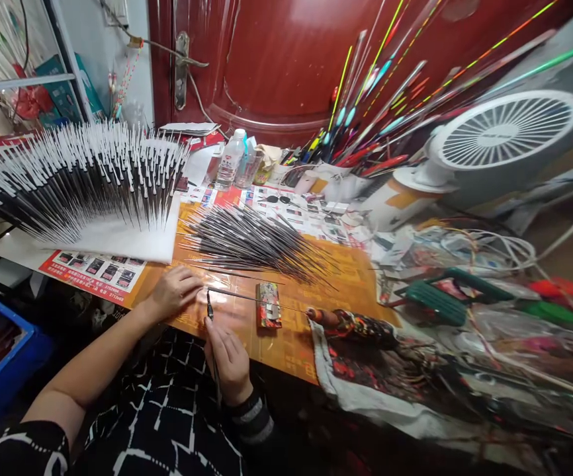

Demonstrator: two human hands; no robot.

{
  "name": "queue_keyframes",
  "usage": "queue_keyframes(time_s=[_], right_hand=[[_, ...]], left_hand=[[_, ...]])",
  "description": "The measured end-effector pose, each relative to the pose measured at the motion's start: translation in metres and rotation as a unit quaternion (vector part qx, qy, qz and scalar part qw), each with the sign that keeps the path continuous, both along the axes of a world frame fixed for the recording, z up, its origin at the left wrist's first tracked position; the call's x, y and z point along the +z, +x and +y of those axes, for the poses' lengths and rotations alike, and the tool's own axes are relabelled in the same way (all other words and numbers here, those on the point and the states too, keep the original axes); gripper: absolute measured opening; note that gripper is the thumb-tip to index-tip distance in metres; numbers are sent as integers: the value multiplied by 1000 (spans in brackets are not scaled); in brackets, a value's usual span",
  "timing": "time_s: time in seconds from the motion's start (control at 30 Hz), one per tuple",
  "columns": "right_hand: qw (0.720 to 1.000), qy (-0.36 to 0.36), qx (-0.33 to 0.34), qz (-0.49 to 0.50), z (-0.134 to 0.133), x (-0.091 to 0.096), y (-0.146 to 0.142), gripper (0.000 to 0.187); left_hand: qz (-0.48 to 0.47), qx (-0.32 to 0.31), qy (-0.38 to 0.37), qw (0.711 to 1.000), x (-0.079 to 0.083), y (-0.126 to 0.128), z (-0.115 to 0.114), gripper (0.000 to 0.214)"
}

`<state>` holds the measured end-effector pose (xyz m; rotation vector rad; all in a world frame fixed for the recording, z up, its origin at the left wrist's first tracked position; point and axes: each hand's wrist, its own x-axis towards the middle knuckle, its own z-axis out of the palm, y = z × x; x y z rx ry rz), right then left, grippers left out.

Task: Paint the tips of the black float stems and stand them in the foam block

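My left hand (pixel 177 291) lies over the table with its fingers closed around the near end of a slim dark fishing float (pixel 231 293). The float runs level to the right, across a small paint-stained block (pixel 268 305), and its thin end reaches toward a paint-smeared motor tool (pixel 346 324). In my right hand (pixel 229 360), pinched between thumb and fingers, is a thin dark brush (pixel 210 305). Its tip points up and sits close to the float; whether they touch I cannot tell. Behind both hands lies a loose pile of similar dark floats (pixel 257 241).
Many white-tipped floats stand in a white foam block (pixel 152 248) at the left. A bottle (pixel 230 158), a white fan (pixel 509 129) and containers of colourful floats line the back. Bags and cables clutter the right side. A blue bin (pixel 13 370) stands at lower left.
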<state>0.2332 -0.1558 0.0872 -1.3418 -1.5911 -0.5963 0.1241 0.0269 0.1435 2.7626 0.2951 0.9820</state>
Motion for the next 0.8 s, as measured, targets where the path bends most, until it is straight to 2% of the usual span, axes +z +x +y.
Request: queue_keyframes(time_s=[0.8], right_hand=[[1000, -26, -11, -9, -1, -1, -2, 66]], left_hand=[[-15, -6, 12, 1000, 0, 0, -1, 20]])
